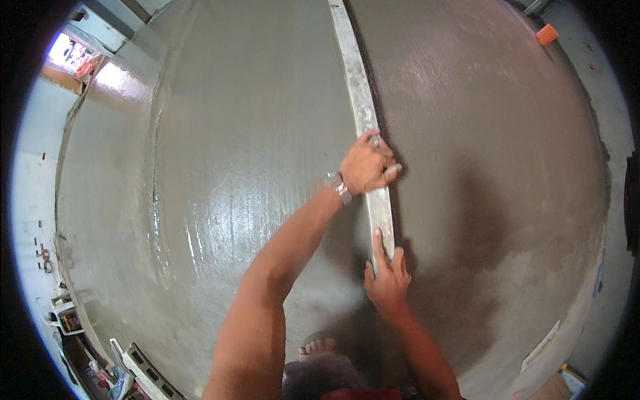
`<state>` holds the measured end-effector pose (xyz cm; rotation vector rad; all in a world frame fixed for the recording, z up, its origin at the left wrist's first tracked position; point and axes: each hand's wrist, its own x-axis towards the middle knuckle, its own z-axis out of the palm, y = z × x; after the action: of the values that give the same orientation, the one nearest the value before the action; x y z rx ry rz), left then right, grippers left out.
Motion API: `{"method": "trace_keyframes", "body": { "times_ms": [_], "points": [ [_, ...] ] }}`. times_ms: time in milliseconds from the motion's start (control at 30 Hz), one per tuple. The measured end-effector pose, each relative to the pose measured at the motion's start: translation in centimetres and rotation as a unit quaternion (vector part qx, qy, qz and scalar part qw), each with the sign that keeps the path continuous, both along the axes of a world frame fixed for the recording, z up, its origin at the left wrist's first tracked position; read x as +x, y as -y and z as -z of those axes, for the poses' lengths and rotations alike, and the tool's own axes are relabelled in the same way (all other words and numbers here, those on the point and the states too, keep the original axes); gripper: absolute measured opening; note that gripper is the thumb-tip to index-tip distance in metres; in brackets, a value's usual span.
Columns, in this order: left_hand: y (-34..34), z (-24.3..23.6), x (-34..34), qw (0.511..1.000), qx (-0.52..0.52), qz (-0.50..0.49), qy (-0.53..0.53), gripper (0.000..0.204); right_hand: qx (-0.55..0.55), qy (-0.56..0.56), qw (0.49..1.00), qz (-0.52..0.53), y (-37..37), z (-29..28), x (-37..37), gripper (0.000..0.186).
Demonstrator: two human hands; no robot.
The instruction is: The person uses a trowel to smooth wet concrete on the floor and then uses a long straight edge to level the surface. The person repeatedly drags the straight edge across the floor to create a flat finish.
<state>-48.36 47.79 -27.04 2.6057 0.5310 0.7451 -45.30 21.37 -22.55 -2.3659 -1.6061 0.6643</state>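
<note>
A long, pale straightedge bar (pixel 361 93), spotted with cement, lies across a wet grey cement floor (pixel 253 133) and runs away from me to the far edge of the view. My left hand (pixel 370 163), with a watch at the wrist, is wrapped over the bar partway along. Nearer to me, my right hand (pixel 388 283) grips the bar's near end, its index finger stretched along the top face. The undersides of both hands' grips are partly hidden.
My bare foot (pixel 318 347) rests on the floor below the bar. Low ridges run through the wet cement at left. An orange block (pixel 547 35) stands at the far right edge. Hollow block (pixel 143 370) and assorted items line the lower left; a pale strip (pixel 540 347) lies lower right.
</note>
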Motion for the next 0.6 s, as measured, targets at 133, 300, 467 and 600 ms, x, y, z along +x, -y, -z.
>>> {"method": "trace_keyframes", "body": {
  "times_ms": [133, 300, 467, 600],
  "points": [
    [2.7, -0.2, -0.1, 0.998, -0.053, -0.001, 0.039, 0.033, 0.006, -0.016, 1.0, 0.007, 2.5, 0.2, -0.3, 0.089],
    [-1.7, 0.8, -0.3, 0.999, -0.016, -0.024, 0.021, 0.034, 0.036, -0.013, 0.999, 0.008, -2.5, 0.2, -0.4, 0.085],
    [0.9, 0.3, -0.5, 0.999, -0.031, -0.007, 0.037, 0.035, 0.0, -0.007, 1.0, -0.008, 0.4, -0.2, -0.5, 0.085],
    [1.8, -0.9, -0.9, 0.997, -0.072, 0.007, 0.005, 0.033, -0.008, -0.025, 1.0, 0.0, 1.2, -0.4, -0.7, 0.085]
  ]
}}
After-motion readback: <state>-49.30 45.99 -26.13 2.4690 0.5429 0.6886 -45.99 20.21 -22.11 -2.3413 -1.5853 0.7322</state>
